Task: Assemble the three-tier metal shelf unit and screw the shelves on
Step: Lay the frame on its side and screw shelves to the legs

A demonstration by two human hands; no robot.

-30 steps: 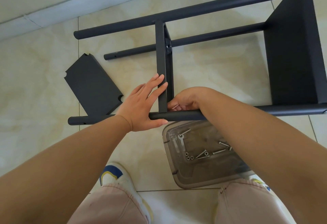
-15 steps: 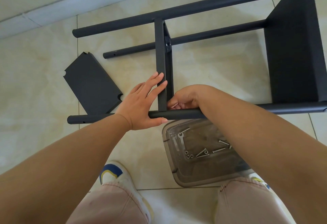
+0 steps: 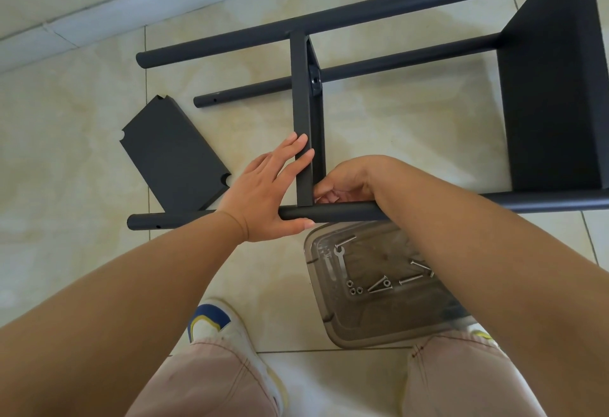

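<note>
centrally, the dark shelf frame (image 3: 362, 14) lies on its side on the floor tiles (image 3: 82, 152). left hand (image 3: 268, 200) – fingers straight – presses the middle shelf (image 3: 302, 93), thumb under the near pole (image 3: 336, 213). right hand (image 3: 346, 182) curls behind that pole, pinching something unclear. lower right, a clear tray (image 3: 316, 284) holds screws (image 3: 410, 280); a loose shelf panel (image 3: 171, 156) lies left.

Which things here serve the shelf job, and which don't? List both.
In use: shelf frame, middle shelf, loose shelf panel, tray of screws, spanner, left hand, right hand.
Not part of it: shoes, skirting.
</note>
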